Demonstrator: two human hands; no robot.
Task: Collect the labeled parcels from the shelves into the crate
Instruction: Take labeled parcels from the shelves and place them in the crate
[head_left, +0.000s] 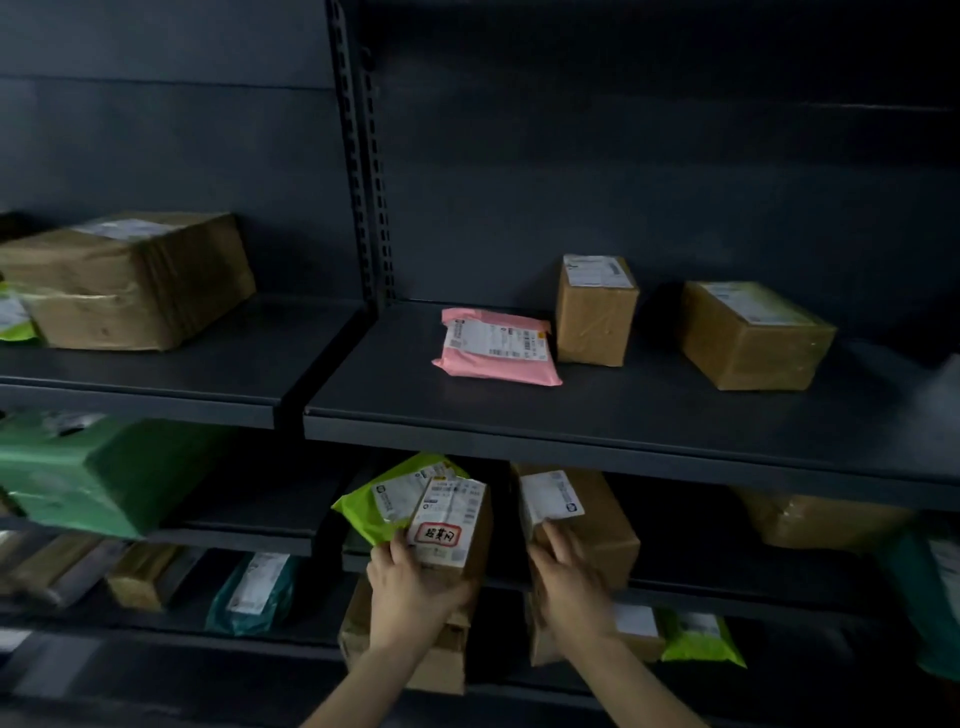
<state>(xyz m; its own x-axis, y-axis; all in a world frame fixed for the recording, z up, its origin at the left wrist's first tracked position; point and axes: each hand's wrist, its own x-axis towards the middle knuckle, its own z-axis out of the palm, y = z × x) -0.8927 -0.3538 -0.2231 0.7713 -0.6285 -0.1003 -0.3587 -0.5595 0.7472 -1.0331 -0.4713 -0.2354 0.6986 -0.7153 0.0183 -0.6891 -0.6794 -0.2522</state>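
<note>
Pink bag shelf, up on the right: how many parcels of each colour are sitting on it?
Pink bag: 1
Brown boxes: 2
Total: 3

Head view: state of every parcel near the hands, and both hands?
left hand, grips small box and lime mailer
right hand, on brown box; grip blurred
small box, held, label toward camera
lime mailer, held behind small box
brown box, below upper shelf, right hand touching
pink mailer, flat on upper shelf, label up
upright box, standing beside pink mailer
wide box, on upper shelf, untouched
</note>
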